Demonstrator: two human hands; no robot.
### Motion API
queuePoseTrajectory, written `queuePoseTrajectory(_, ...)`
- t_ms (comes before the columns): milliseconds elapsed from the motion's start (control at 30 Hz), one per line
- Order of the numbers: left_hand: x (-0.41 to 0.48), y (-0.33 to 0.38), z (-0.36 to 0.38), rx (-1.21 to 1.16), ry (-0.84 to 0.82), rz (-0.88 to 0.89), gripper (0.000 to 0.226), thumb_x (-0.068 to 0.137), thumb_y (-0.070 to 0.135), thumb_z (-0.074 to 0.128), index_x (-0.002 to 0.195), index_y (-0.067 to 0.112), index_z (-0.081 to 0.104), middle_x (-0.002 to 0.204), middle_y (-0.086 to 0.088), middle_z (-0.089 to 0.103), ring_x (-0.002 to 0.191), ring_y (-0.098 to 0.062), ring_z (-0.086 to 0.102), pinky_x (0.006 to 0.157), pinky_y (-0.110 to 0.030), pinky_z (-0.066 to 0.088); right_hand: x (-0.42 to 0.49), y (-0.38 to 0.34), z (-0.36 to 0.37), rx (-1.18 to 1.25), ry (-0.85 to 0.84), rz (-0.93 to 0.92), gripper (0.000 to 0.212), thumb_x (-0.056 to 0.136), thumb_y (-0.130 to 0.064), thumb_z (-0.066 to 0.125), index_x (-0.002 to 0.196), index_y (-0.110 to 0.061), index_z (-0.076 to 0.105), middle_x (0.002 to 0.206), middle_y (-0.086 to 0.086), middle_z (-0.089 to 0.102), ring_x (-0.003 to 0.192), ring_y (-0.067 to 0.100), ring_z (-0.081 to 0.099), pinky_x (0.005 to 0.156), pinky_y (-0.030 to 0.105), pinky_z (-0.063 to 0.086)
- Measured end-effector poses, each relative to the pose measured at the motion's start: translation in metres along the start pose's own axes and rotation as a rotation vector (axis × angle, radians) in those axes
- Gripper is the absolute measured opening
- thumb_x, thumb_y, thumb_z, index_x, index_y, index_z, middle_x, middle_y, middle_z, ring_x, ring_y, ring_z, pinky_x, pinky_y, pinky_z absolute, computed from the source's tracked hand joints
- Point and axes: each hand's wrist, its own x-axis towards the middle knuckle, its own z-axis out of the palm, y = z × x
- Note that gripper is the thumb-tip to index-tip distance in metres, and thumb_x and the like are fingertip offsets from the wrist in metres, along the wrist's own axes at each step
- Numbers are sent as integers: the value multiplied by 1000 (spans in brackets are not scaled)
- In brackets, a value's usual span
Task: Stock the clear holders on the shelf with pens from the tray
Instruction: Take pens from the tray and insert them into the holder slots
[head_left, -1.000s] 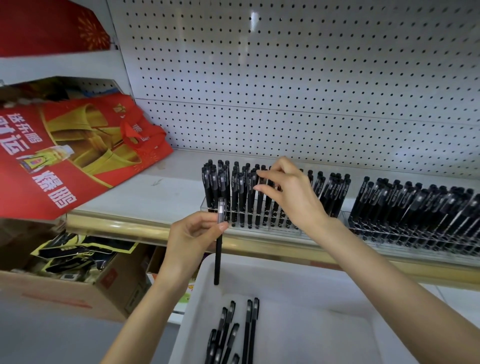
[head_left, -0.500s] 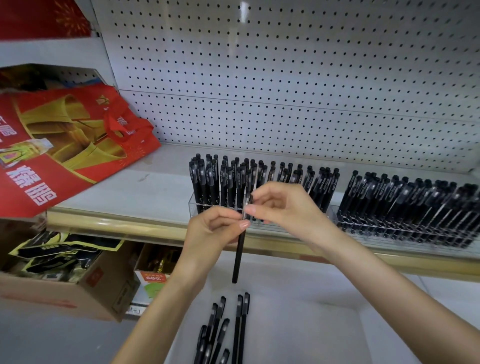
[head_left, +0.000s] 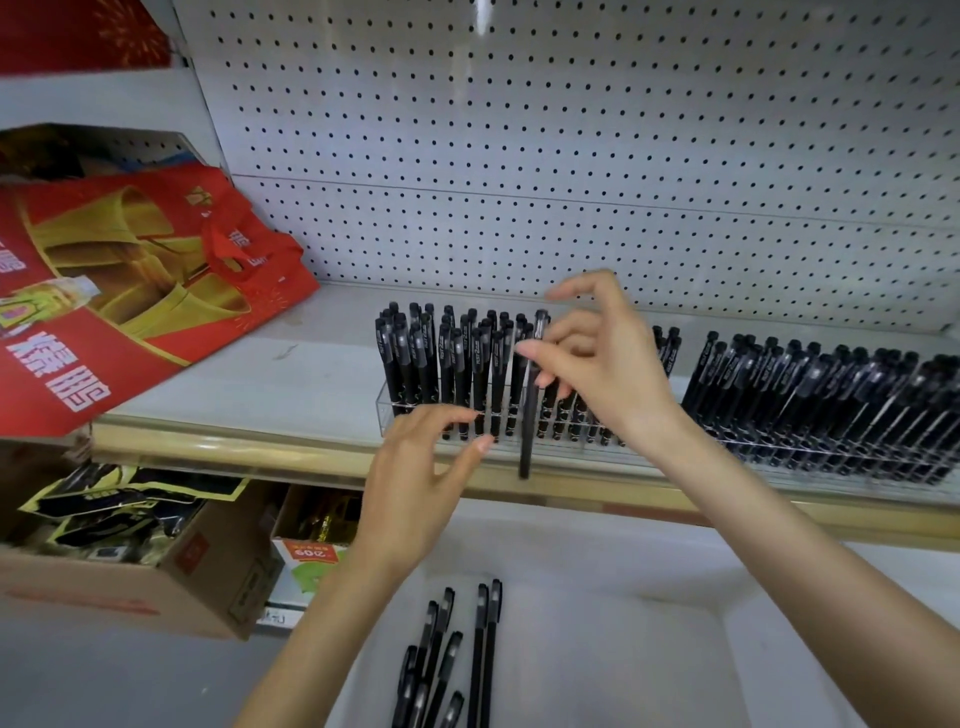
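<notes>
STEP: insertion judged in hand; slim black capped pen is held upright just before clear plastic holder on white shelf | GRIP: right hand is pinched on the pen's upper barrel; left hand is spread, nothing held | NEXT: a free slot must be found and the tip lowered straight | STOCK: loose black pens are seen in white tray

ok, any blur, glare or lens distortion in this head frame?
Head view: fingertips of the left hand motion-blurred; right hand and the pen it pinches slightly soft; glare streak atop the pegboard; shelf edge bowed by the wide-angle lens.
</notes>
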Motion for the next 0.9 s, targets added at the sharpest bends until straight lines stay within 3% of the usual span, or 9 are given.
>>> queuePoseTrajectory(67, -1, -11, 7, 344, -33, 209, 43, 91, 43, 51, 124, 17, 60, 123, 4, 62, 115, -12, 55, 101, -36, 45, 3, 8, -1, -152, 62, -119, 38, 84, -18, 71, 107, -27, 42, 78, -3, 61, 59, 7, 65, 53, 20, 52)
queuePoseTrajectory(233, -4, -21, 26, 559, -147, 303, 52, 89, 43, 51, 130, 12, 55, 134, -4, 57, 121, -18, 56, 105, -35, 30, 8, 30, 8, -170, 213, -234, 28, 86, -18, 69, 103, -21, 47, 83, -11, 58, 66, 9, 66, 61, 20, 55)
queuePoseTrajectory(367, -5, -27, 28, 602, -161, 320, 53, 87, 43, 51, 129, 11, 57, 134, -5, 58, 121, -18, 57, 105, -36, 31, 9, 39, 14, -158, 263, -262, 26, 86, -16, 69, 105, -9, 53, 82, -12, 57, 66, 11, 65, 61, 16, 54)
queuePoseTrajectory(567, -2, -30, 25, 585, -198, 296, 54, 92, 44, 43, 136, 12, 50, 143, -5, 49, 130, -18, 49, 110, -36, 29, 15, 39, 12, -175, 270, -296, 26, 87, -17, 68, 102, -21, 46, 83, -13, 56, 66, 9, 65, 61, 17, 54)
queuePoseTrajectory(733, -1, -28, 27, 592, -223, 289, 61, 93, 54, 31, 137, 15, 47, 144, -2, 48, 131, -14, 46, 112, -37, 24, 19, 41, 14, -255, 218, -294, 22, 89, -21, 67, 103, -18, 50, 84, -17, 54, 69, 15, 66, 64, 33, 57)
queuePoseTrajectory(900, 0, -25, 28, 572, -192, 295, 59, 93, 57, 33, 131, 16, 50, 138, -1, 53, 128, -13, 48, 111, -35, 30, 23, 41, 14, -270, 219, -281, 22, 89, -22, 66, 101, -16, 49, 82, -13, 56, 69, 13, 66, 65, 33, 57)
